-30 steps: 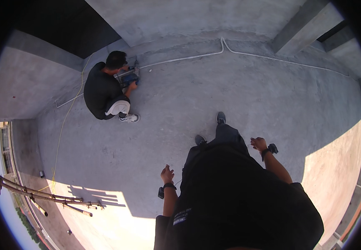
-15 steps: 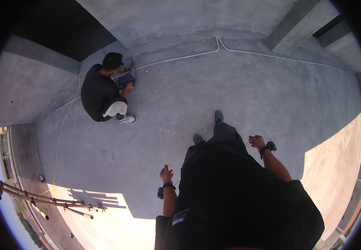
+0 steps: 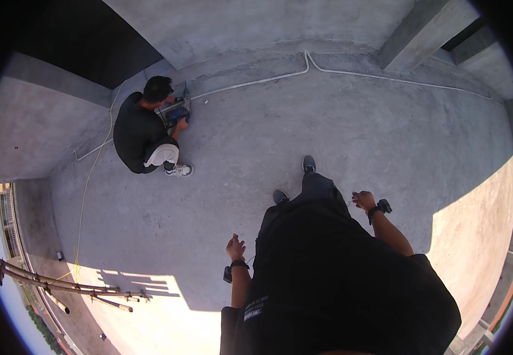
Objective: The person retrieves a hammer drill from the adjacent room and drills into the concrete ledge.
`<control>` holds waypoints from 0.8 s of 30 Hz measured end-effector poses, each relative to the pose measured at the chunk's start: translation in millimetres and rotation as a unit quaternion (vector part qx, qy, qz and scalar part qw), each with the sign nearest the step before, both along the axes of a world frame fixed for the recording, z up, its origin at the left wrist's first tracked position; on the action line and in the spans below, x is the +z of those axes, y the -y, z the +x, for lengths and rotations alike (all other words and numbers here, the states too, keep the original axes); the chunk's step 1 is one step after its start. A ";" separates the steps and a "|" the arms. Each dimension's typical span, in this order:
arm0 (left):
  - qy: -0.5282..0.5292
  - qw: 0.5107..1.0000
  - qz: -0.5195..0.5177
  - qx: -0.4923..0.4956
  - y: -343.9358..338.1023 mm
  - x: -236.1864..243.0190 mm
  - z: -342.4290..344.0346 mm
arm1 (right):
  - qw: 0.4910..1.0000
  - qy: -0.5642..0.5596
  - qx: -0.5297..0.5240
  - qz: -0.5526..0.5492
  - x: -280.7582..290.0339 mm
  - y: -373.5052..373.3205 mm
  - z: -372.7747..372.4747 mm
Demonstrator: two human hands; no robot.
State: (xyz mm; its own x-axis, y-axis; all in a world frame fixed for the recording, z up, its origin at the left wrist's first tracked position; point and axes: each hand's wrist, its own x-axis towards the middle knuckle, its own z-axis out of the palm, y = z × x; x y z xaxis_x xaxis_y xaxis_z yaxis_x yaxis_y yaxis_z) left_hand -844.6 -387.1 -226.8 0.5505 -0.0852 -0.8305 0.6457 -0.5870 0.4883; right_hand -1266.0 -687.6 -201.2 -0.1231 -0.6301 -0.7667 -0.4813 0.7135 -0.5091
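My left hand hangs beside my left thigh, its thumb and index finger apart and the other fingers loosely curled, with nothing visible in it. On the other side, my right hand is held near my right leg with its fingers curled together. A thin, wire-like thing shows at those fingertips, too small to name. Each wrist wears a dark strap with a small black device. To the far left, a person squats by the wall, both hands on a blue power drill with a long bit.
A white pipe runs along the floor near the far wall and bends upward. A yellow cable trails over the floor on the left. Bamboo or rusty poles jut in at lower left. Concrete pillars stand at the far right.
The view has shifted very slightly. My hands and the squatting person keep nearly the same positions.
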 end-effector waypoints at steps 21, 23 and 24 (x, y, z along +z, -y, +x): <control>-0.006 1.000 -0.001 -0.002 -1.3 -1.5 1.7 | 1.000 0.003 0.008 0.006 -0.2 -1.2 -0.3; -0.007 1.000 -0.002 -0.001 -0.6 -0.5 1.5 | 1.000 0.012 0.015 0.009 -0.4 -0.8 -0.6; -0.008 1.000 -0.001 -0.001 -0.4 0.1 1.4 | 1.000 -0.001 0.013 0.007 -0.5 -0.6 -0.8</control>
